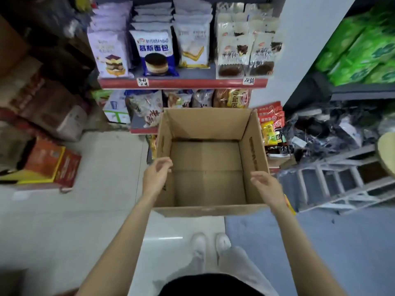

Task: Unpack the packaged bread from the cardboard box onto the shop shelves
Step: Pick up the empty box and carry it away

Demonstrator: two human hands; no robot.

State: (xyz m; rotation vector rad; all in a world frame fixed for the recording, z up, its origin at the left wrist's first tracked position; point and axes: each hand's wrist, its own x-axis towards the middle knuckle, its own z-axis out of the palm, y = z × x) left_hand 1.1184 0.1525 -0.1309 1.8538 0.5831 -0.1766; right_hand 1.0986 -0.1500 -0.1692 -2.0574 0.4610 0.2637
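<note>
Two white shoes (210, 244) stand at 6 o'clock on the pale floor (102, 167), with a blue mat (320, 242) beside them at 4 o'clock. Just beyond, both bare arms reach forward to the cardboard box (210, 208), which sits at the centre with its top open and only its bare bottom showing inside. The left hand (156, 176) is at the box's left wall, at 9 o'clock of it, fingers loosely curled and gripping nothing. The right hand (266, 186) is at the right wall, at 3 o'clock, fingers relaxed and spread, also holding nothing. Whether either hand touches the cardboard cannot be told.

Farther off, at 12 o'clock, the red-edged shelf (183, 83) carries the packaged bread (155, 53) in upright rows, purple, blue, white and clear packs side by side. A lower shelf (143, 130) holds more packs right behind the box. A metal ladder (342, 184) lies at 3 o'clock, and stacked cartons (51, 163) sit at 9 o'clock.
</note>
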